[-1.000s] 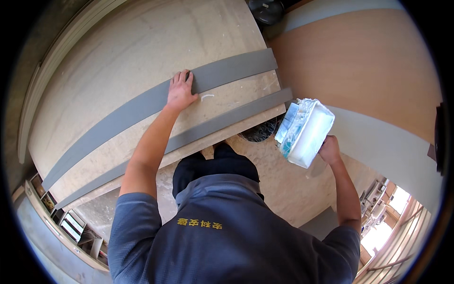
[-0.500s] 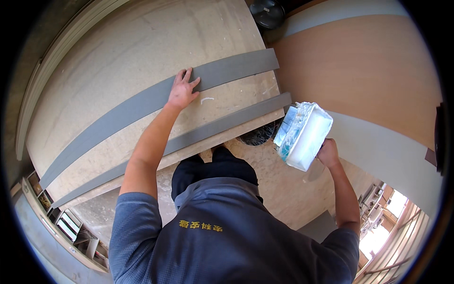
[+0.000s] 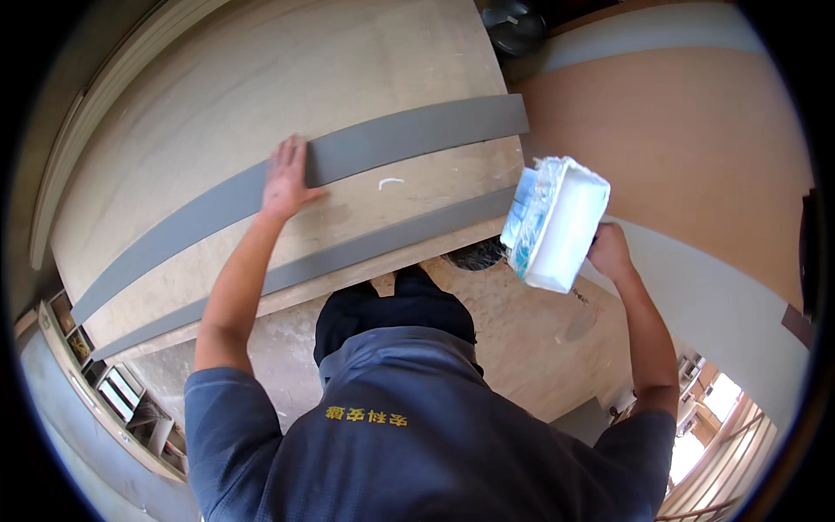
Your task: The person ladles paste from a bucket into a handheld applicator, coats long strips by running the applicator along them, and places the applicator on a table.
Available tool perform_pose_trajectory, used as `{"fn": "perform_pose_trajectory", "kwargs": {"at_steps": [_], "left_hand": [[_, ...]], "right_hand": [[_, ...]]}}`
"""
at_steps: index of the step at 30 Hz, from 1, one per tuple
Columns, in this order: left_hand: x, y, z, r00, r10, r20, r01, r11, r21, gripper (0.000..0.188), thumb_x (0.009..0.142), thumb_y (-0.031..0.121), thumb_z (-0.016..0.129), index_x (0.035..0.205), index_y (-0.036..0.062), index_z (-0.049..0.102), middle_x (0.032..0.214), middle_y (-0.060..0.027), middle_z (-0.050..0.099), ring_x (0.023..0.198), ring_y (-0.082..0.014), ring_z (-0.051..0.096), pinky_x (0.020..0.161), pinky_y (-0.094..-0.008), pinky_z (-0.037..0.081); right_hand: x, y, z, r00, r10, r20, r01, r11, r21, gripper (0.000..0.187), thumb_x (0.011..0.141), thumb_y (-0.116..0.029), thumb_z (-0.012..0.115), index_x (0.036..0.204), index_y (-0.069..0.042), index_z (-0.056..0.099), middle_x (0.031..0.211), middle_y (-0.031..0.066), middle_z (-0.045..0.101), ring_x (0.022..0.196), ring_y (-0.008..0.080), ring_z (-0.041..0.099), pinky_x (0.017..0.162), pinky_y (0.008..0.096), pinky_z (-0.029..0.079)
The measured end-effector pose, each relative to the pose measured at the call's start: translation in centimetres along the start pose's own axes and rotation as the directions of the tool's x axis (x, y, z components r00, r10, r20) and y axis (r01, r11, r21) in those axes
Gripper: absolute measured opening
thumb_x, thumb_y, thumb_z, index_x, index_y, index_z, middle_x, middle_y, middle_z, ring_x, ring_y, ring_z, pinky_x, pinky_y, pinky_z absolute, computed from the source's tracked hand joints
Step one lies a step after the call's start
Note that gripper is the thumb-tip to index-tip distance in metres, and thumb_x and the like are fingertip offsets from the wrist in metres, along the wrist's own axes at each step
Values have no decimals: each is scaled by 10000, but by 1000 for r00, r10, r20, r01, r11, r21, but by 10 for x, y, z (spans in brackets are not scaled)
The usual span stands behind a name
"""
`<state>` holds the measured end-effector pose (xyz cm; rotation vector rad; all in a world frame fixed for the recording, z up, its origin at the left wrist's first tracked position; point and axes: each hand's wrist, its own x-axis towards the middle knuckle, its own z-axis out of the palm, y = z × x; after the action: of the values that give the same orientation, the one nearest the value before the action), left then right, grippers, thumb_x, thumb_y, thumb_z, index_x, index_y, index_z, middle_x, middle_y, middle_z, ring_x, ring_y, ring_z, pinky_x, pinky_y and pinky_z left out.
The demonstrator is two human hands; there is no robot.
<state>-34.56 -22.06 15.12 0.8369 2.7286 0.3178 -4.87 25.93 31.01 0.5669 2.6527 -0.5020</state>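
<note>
My left hand (image 3: 290,181) is open, fingers spread, over a long grey strip (image 3: 417,135) lying across the wooden worktable (image 3: 348,52). Its fingers reach across the strip; whether the palm presses down I cannot tell. A second grey strip (image 3: 391,228) runs parallel, along the table's near edge. Off the table's right end, my right hand (image 3: 611,250) is closed on what looks like a glue spreader (image 3: 570,228): a white box with a pale blue, smeared side facing the table. My fingers hide most of its handle, and the box is tilted in the air.
A black bucket (image 3: 477,255) stands partly under the table's near right corner. A large brown panel (image 3: 670,130) lies beyond the right end. At the back is a dark round object (image 3: 515,26). A shelf unit with small items (image 3: 122,391) is at the lower left.
My left hand has slid left along the far strip. My right hand has raised the glue spreader slightly, away from me.
</note>
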Motion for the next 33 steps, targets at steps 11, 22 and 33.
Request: {"fn": "perform_pose_trajectory", "kwargs": {"at_steps": [11, 22, 33], "left_hand": [[-102, -165, 42, 877, -442, -188, 451, 892, 6, 703, 923, 479, 484, 1475, 102, 266, 1522, -255, 163, 1408, -416, 163, 1135, -471, 193], [-98, -141, 52, 808, -523, -271, 527, 848, -64, 626, 929, 446, 497, 1472, 205, 301, 1546, -140, 188, 1419, -329, 193, 1141, -450, 214], [-101, -143, 54, 810, -510, -289, 513, 855, -71, 642, 905, 437, 541, 1466, 218, 319, 1543, -151, 196, 1415, -328, 212, 1136, -456, 219]], "right_hand": [[195, -163, 49, 878, -463, 121, 470, 881, -42, 251, 659, -157, 684, 827, 29, 669, 754, 260, 608, 721, 430, 601, 687, 466, 498], [241, -294, 129, 837, -469, 281, 511, 854, -98, 280, 702, -251, 728, 807, 2, 675, 759, 233, 626, 690, 404, 609, 647, 446, 499], [266, -249, 122, 847, -423, 323, 514, 806, -293, 254, 724, -242, 689, 817, -6, 689, 790, 237, 644, 724, 405, 623, 705, 459, 509]]}}
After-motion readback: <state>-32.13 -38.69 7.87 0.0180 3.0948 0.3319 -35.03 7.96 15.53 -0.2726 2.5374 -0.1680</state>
